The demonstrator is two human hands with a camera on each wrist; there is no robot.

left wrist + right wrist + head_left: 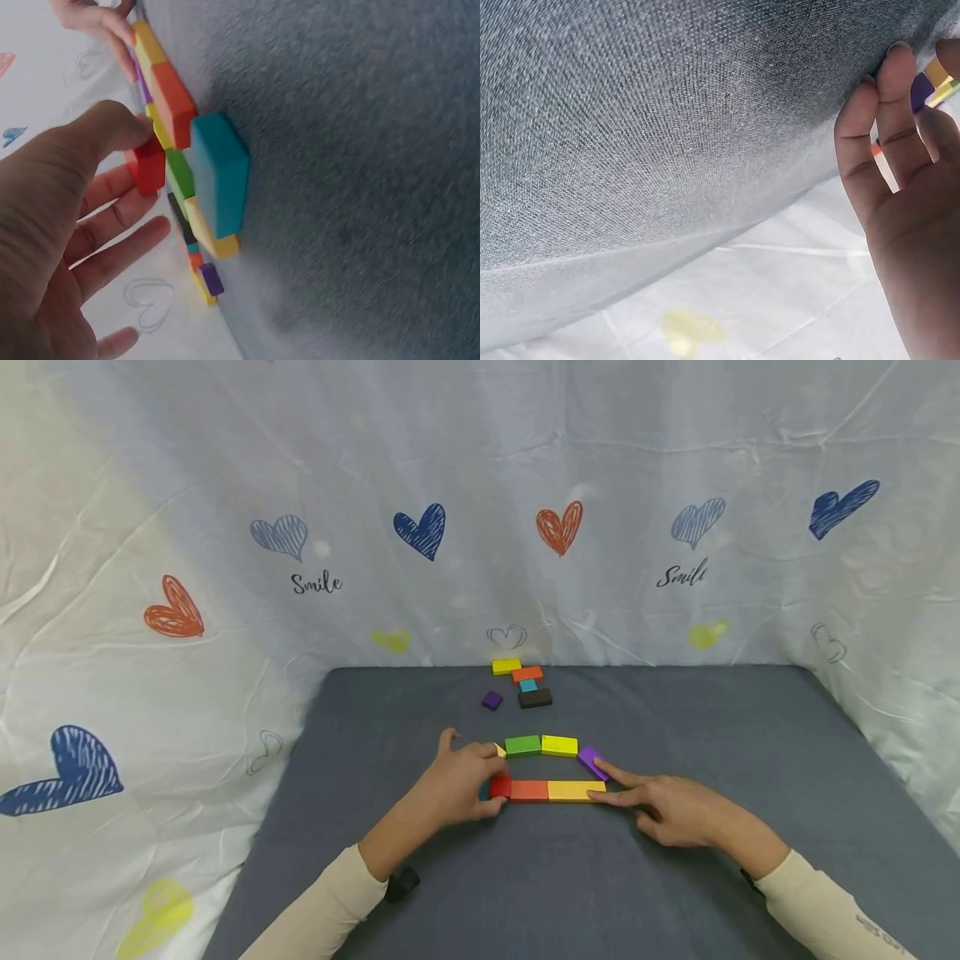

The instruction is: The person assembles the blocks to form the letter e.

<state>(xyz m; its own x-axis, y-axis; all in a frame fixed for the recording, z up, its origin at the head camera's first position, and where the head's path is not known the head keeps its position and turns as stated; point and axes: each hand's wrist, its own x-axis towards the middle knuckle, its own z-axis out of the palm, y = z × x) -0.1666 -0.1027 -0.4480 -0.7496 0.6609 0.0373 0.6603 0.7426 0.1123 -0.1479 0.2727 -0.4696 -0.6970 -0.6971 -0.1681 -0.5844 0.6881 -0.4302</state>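
Note:
My left hand (468, 781) pinches a red block (150, 165) between thumb and fingers, close over the left part of a block outline. Beside it a teal block (219, 176) lies on the cloth, mostly hidden by the hand in the head view. The front row holds an orange-red block (528, 791) and a yellow-orange block (573, 791) end to end. Behind are a pale yellow block (210, 229), a green block (522, 745) and a bright yellow block (559, 745). My right hand (678, 810) touches a slanted purple block (591, 762) and the front row's right end with extended digits.
At the table's back edge lie a yellow block (506, 667), an orange block (527, 674), a small blue block (528, 686), a black block (535, 698) and a small purple block (492, 700). A white curtain (480, 460) hangs behind the grey-covered table (720, 727).

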